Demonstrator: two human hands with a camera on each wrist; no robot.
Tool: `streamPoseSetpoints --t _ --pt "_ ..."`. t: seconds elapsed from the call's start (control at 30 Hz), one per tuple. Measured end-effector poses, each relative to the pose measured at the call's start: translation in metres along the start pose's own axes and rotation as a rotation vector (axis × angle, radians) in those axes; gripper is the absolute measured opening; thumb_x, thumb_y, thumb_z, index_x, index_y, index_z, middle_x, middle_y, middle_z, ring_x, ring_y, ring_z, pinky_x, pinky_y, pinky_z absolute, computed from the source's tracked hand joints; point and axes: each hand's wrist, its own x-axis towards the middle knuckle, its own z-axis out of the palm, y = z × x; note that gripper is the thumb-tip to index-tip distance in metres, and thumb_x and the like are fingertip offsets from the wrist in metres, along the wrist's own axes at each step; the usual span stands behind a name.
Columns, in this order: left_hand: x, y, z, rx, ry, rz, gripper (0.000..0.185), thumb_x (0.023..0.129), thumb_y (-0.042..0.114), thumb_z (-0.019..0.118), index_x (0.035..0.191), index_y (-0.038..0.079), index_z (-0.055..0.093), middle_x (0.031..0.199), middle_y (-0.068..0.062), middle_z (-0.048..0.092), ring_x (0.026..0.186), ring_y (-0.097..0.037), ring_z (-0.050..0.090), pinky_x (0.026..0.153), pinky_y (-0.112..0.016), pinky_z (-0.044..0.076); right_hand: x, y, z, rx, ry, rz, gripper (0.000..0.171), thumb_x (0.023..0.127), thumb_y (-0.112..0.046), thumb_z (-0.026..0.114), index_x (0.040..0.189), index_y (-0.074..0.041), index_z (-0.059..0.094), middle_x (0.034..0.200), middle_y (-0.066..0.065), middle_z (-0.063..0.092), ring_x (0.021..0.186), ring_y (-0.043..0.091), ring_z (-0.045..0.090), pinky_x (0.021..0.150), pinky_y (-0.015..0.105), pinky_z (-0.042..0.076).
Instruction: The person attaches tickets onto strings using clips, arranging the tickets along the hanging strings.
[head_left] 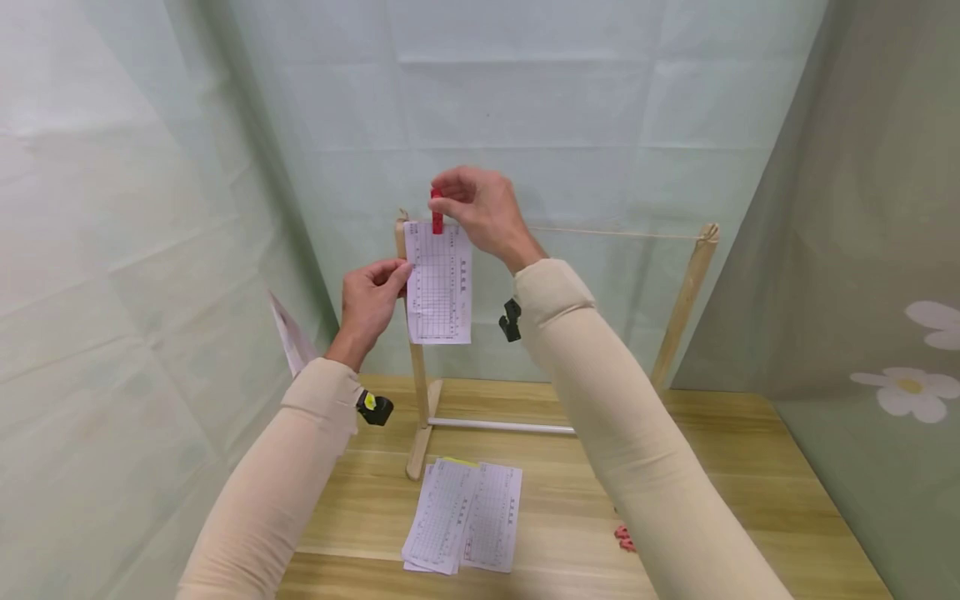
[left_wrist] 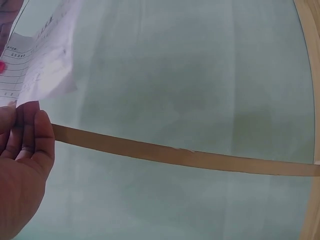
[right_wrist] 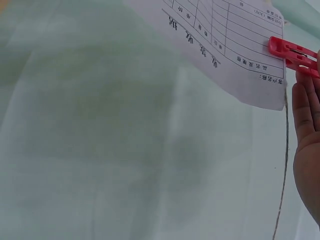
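Printed white paper form hangs at the left end of a thin string on the light wooden rack, fixed by a red plastic clothespin. Head view: right hand pinches the clothespin; left hand pinches the form's left edge beside the rack's post. Pegging appears under way; next likely calls for releasing both grips. Left wrist view: curled fingers against the sheet. Right wrist view: fingertips touch the clothespin.
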Motion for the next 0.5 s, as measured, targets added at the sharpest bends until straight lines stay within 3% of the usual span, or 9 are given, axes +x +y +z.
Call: streamPoseSetpoints --t 0.3,0.5 --pt "-0.0004 0.001 0.0021 0.012 -0.007 -0.005 0.037 0.098 0.031 0.066 0.119 0.0 0.07 0.109 -0.015 0.069 0.087 -0.017 0.066 0.085 -0.03 0.056 -0.0037 0.0042 0.002 -0.022 -0.021 0.006 0.035 0.091 -0.015 0.074 0.124 -0.005 0.066 0.116 0.005 0.07 0.102 0.012 0.065 0.09 0.02 0.05" --pt "-0.0003 0.0 0.0033 0.025 -0.011 0.005 0.037 0.098 0.03 0.065 0.119 0.0 0.07 0.109 -0.015 0.069 0.087 -0.018 0.066 0.085 -0.03 0.056 -0.0022 0.0058 -0.0003 -0.026 -0.066 0.063 0.045 0.092 -0.015 0.073 0.134 -0.006 0.061 0.125 0.005 0.067 0.111 0.014 0.063 0.094 0.022 0.049"
